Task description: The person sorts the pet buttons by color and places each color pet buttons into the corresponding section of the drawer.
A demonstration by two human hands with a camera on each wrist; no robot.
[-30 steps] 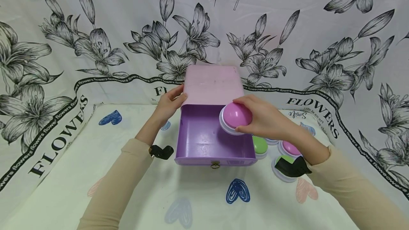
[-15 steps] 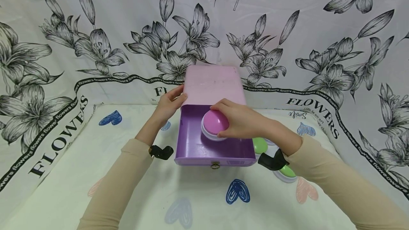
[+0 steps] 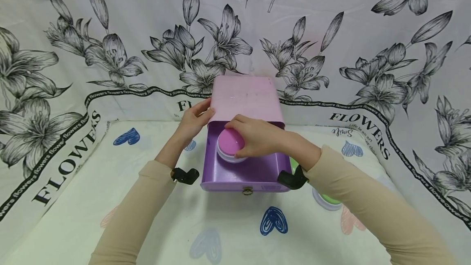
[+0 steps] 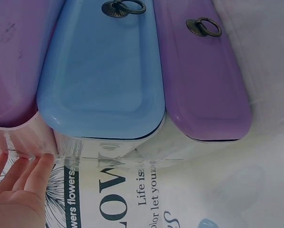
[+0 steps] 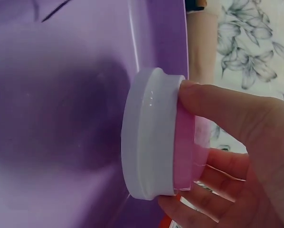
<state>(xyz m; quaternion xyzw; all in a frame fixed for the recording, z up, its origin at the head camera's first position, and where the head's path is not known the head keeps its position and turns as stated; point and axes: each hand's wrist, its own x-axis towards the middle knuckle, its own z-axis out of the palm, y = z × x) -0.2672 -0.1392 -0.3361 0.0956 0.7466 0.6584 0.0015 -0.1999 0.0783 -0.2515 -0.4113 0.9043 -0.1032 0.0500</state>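
Note:
My right hand (image 3: 255, 136) grips a round buzzer button with a pink domed top (image 3: 230, 141) and a white base (image 5: 149, 137). Thumb and fingers curl round its side. It is low inside the pulled-out purple drawer (image 3: 254, 173), towards the drawer's left wall; in the right wrist view its base faces the purple floor, with a dark shadow beside it. My left hand (image 3: 196, 118) steadies the pink cabinet (image 3: 244, 97) at its left side. Its fingertips press straight against the cabinet wall in the left wrist view, the thumb near the front corner of the top.
Below the pulled-out drawer, a blue drawer (image 4: 104, 71) and another purple drawer (image 4: 206, 71) with ring pulls are closed. Green-topped buttons (image 3: 328, 200) lie on the heart-patterned cloth to the right, partly behind my right forearm. A flower-printed cloth (image 3: 165, 19) hangs behind.
My right hand has carried the pink button leftward and down, from the drawer's right side into its left part. The left hand has stayed on the cabinet.

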